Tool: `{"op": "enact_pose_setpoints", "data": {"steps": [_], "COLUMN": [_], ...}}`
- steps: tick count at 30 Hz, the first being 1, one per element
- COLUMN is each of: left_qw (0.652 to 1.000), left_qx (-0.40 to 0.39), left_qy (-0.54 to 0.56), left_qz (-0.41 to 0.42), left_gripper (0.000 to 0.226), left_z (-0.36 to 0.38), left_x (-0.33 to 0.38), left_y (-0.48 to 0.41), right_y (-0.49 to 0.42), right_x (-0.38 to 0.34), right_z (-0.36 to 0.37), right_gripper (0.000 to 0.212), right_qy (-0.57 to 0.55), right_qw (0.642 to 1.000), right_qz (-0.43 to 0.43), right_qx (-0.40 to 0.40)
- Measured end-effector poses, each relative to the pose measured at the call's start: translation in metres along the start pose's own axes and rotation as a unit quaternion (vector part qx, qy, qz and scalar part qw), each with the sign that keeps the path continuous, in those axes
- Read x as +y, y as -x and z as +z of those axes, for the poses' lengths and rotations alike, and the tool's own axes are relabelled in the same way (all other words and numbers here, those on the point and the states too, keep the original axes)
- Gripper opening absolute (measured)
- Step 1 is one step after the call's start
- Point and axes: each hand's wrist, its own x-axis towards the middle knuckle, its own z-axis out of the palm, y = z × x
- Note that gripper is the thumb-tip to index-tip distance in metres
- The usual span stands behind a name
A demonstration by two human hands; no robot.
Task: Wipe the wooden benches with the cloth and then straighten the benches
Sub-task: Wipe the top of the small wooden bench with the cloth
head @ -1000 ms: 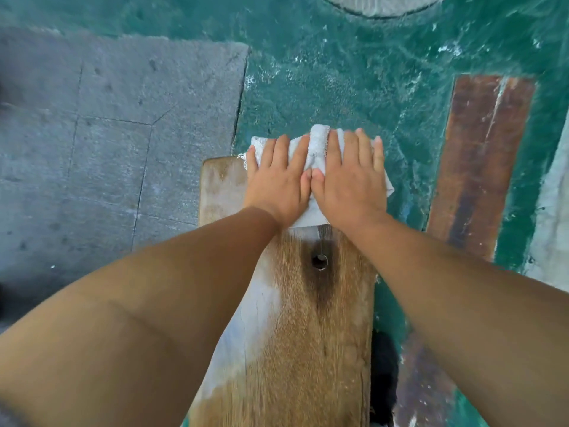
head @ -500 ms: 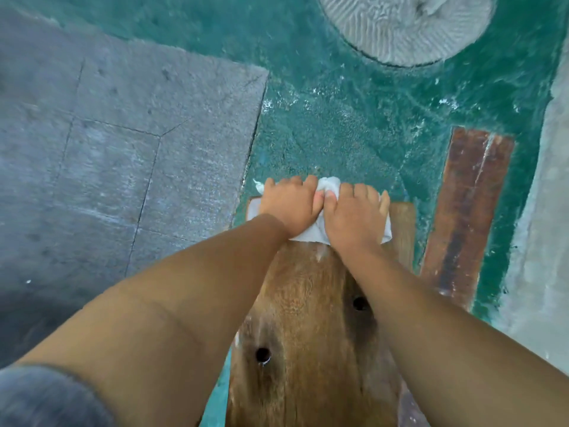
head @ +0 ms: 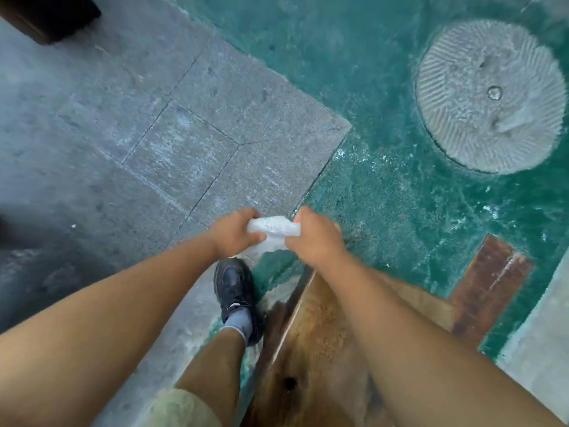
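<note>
A white cloth (head: 274, 231) is bunched up in the air between my two hands, above the far end of the bench. My left hand (head: 235, 232) grips its left end with curled fingers. My right hand (head: 317, 238) grips its right end. The wooden bench (head: 320, 340) lies below my right forearm, a worn brown plank with a dark hole near the bottom of the view. Its far end is partly hidden by my right hand and arm.
Grey stone paving (head: 154, 134) fills the left; green painted floor (head: 385, 180) the right. A round ribbed stone disc (head: 489, 97) lies at upper right. A reddish-brown board (head: 489, 285) lies right of the bench. My black shoe (head: 235, 291) stands left of the bench. A dark object (head: 46, 13) at top left.
Both hands went from pressing the cloth flat on the bench end to lifting it off and bunching it between them. The view has pulled back; my leg and shoe now show.
</note>
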Motion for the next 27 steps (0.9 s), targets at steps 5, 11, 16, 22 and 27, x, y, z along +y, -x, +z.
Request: {"op": "enact_pose_setpoints", "data": {"steps": [5, 11, 16, 22, 27], "left_qw": [0.994, 0.966, 0.934, 0.916, 0.902], "left_qx": [0.067, 0.221, 0.317, 0.385, 0.402], "left_qy": [0.075, 0.113, 0.162, 0.114, 0.155], "left_qz": [-0.043, -0.068, -0.024, -0.002, -0.016], "left_gripper": [0.025, 0.025, 0.036, 0.026, 0.033], "left_z": [-0.110, -0.258, -0.356, -0.454, -0.504], "left_x": [-0.031, -0.028, 0.004, 0.025, 0.031], "left_y": [0.058, 0.169, 0.247, 0.315, 0.331], "right_y": [0.019, 0.049, 0.070, 0.101, 0.080], "right_x": [-0.126, -0.306, -0.426, -0.518, -0.562], "right_z": [-0.035, -0.129, -0.217, -0.282, -0.316], "right_gripper": [0.031, 0.052, 0.023, 0.028, 0.034], "right_qy": [-0.040, 0.035, 0.166, 0.143, 0.140], "right_qw": [0.998, 0.986, 0.950, 0.941, 0.927], "right_qz": [-0.040, -0.163, -0.257, -0.300, -0.347], "right_qx": [-0.006, 0.030, 0.056, 0.057, 0.019]}}
